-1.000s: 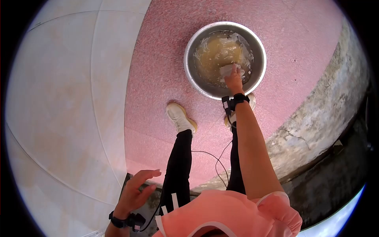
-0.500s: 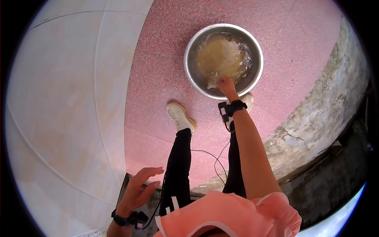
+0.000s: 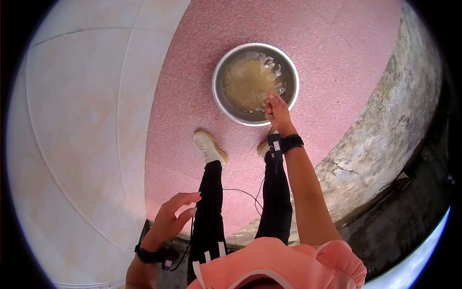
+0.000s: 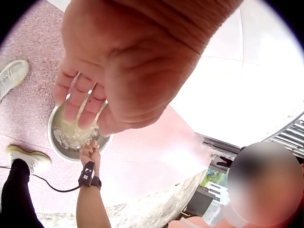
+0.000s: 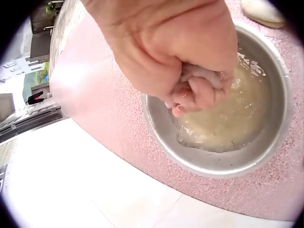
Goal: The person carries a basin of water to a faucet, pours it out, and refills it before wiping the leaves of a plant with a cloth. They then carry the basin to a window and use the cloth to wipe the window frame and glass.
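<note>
A round metal basin (image 3: 219, 103) holds cloudy yellowish water with clear, shiny pieces at its surface. Over the basin's near right rim, my right hand (image 3: 279, 113) has its fingers curled. The right wrist view shows that hand (image 5: 175, 52) gripping a whitish, translucent thing (image 5: 202, 73), mostly hidden in the fist. My left hand (image 3: 171, 219) hangs away from the basin beside the left leg, holding nothing. Its fingers are loosely bent in the left wrist view, where the hand (image 4: 128, 66) overlaps the basin (image 4: 53, 135) only by perspective.
The basin stands on pink speckled ground (image 3: 187, 86), in front of two light shoes (image 3: 209, 147). Pale paving (image 3: 77, 130) lies to the left, a rough stained concrete strip (image 3: 375, 125) to the right. A thin black cable (image 3: 240, 190) runs between the legs.
My right hand has drawn back from the water toward the basin's near right rim and is curled closed. The basin sits lower and further left in the head view. My left hand has barely moved.
</note>
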`<state>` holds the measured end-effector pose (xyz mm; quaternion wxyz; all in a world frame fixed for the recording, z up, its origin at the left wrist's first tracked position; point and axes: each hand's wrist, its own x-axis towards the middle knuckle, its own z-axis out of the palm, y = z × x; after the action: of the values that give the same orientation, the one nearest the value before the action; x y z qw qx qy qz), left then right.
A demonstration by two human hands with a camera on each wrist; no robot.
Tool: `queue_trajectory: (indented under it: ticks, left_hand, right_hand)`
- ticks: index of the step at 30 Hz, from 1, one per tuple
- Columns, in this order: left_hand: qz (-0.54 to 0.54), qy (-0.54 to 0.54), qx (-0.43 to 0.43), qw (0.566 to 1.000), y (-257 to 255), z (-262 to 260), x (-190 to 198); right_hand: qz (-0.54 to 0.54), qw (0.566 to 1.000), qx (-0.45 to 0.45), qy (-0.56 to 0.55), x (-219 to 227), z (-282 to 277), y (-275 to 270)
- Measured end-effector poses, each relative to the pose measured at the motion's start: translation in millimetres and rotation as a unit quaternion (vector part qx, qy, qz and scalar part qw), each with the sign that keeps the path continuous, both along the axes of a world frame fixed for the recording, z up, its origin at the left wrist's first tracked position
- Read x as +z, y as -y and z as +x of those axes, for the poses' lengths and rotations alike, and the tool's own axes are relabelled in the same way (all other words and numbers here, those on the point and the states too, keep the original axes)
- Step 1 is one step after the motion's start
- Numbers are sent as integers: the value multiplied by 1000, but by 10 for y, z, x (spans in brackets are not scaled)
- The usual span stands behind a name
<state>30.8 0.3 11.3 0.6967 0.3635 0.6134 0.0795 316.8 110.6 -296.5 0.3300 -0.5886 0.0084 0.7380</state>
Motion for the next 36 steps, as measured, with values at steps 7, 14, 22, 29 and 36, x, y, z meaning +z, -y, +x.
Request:
queue_trajectory:
  ticks: [7, 14, 22, 29, 36]
  left_hand:
    - [-8, 16, -8, 1000, -39, -18, -528]
    - [-40, 3, -43, 998, -194, -235, -1498]
    - [-18, -50, -138, 989, -697, -441, -2785]
    - [70, -161, -132, 976, -1238, -308, -3674]
    - [-51, -75, 36, 995, -1550, 330, -3411]
  right_hand:
    - [-52, 991, 10, 122, -185, 2, -141]
    - [-11, 967, 63, 248, -565, 15, 48]
    - [161, 741, 202, 620, -983, 536, 577]
    - [74, 862, 138, 482, -1410, 873, 701]
    - [172, 763, 77, 619, -1376, 696, 607]
